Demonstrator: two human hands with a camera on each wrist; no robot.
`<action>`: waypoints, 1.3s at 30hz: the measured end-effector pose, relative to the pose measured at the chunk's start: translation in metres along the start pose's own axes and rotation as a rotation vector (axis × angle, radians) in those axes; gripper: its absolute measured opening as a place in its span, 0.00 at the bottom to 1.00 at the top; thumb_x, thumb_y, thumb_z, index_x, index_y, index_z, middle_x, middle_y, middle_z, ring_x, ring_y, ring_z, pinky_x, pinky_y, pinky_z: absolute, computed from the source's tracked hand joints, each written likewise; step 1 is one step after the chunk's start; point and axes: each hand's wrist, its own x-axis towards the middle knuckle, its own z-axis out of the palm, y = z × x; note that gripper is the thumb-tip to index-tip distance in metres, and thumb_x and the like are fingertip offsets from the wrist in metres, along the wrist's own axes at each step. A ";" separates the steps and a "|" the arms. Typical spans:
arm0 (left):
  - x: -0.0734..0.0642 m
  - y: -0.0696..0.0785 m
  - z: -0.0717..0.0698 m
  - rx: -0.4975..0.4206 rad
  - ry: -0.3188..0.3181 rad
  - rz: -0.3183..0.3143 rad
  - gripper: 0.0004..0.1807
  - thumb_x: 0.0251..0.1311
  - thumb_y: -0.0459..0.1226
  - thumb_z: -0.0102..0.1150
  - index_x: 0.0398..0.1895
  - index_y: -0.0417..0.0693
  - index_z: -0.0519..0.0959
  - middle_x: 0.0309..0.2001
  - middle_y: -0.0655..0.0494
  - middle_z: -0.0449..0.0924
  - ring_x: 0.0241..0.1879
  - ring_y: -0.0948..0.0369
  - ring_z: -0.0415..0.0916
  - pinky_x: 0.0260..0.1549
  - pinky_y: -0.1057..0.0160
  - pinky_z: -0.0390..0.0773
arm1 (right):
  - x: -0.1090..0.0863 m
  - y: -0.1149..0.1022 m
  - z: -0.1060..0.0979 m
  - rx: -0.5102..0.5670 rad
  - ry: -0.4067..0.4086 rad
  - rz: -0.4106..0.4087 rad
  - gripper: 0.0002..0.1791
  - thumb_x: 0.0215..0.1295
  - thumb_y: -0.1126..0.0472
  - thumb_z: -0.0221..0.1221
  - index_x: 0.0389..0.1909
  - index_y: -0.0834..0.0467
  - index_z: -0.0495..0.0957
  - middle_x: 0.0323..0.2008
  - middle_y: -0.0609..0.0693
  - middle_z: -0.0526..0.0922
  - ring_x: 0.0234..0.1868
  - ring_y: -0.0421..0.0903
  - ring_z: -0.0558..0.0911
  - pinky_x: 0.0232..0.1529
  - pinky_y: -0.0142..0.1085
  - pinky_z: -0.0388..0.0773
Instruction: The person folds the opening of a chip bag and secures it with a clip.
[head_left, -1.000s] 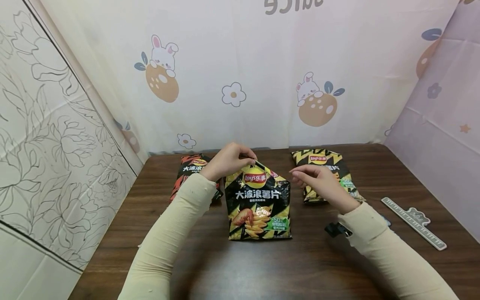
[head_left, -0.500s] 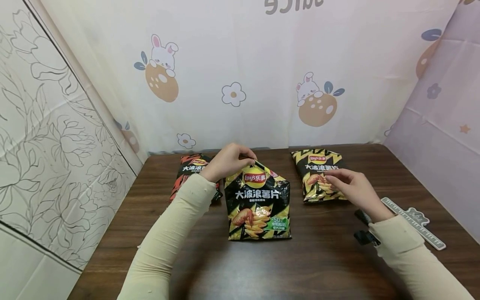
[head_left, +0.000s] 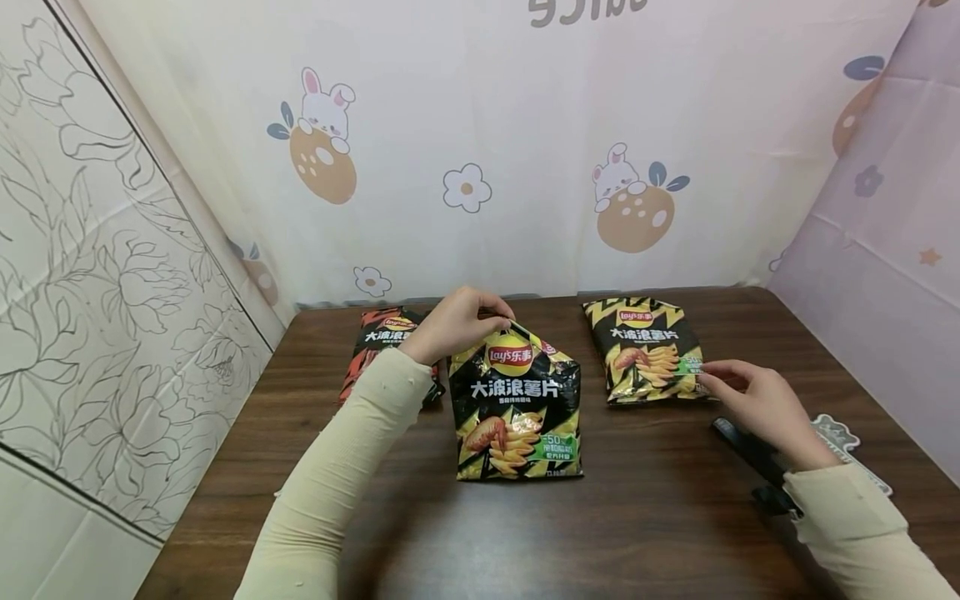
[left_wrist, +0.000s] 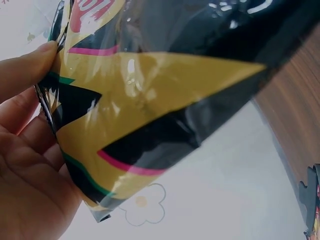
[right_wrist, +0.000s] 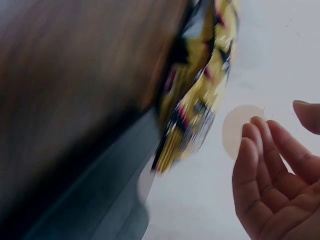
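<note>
A dark brown wood-grain desk [head_left: 637, 517] runs back to a pale cloth backdrop [head_left: 540, 100], which hangs in soft creases behind its far edge. The cloth carries printed rabbits [head_left: 327, 117] clinging to orange-brown fruits [head_left: 635, 221], white flowers and, at the top, cut-off mirrored lettering. On the left stands a white panel [head_left: 112, 333] with line-drawn blossoms; on the right, a lilac-tinted cloth [head_left: 877, 275]. A pale sheen [head_left: 487, 554] lies across the desk's near part.

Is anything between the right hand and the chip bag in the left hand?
In the head view, the lower end of the rear right bag lies between the right hand and the held bag; nearer the person, only bare tabletop shows.
</note>
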 end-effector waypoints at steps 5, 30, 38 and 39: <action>0.000 0.000 0.000 -0.001 -0.003 0.007 0.08 0.68 0.36 0.58 0.42 0.48 0.86 0.40 0.55 0.86 0.27 0.63 0.75 0.29 0.66 0.72 | -0.007 0.012 -0.002 -0.116 -0.016 -0.017 0.26 0.71 0.49 0.57 0.54 0.68 0.78 0.49 0.72 0.80 0.41 0.64 0.82 0.34 0.54 0.77; -0.001 0.002 -0.002 -0.006 -0.018 0.008 0.08 0.68 0.36 0.58 0.43 0.47 0.86 0.40 0.54 0.86 0.28 0.64 0.76 0.30 0.66 0.74 | -0.017 0.048 -0.016 -0.292 -0.310 0.045 0.24 0.66 0.50 0.61 0.44 0.71 0.81 0.37 0.66 0.84 0.34 0.60 0.83 0.33 0.54 0.75; 0.000 0.002 -0.002 -0.010 -0.025 0.014 0.08 0.67 0.36 0.58 0.43 0.47 0.86 0.41 0.54 0.86 0.28 0.63 0.75 0.29 0.66 0.73 | -0.016 0.047 -0.014 -0.286 -0.377 0.052 0.21 0.65 0.55 0.61 0.43 0.71 0.82 0.39 0.68 0.84 0.37 0.62 0.83 0.35 0.56 0.76; 0.000 0.002 -0.002 -0.009 -0.026 0.014 0.08 0.68 0.36 0.58 0.43 0.47 0.86 0.41 0.54 0.86 0.28 0.64 0.76 0.30 0.66 0.73 | -0.016 0.047 -0.014 -0.286 -0.379 0.052 0.21 0.65 0.55 0.61 0.44 0.72 0.82 0.39 0.68 0.84 0.37 0.63 0.83 0.35 0.56 0.76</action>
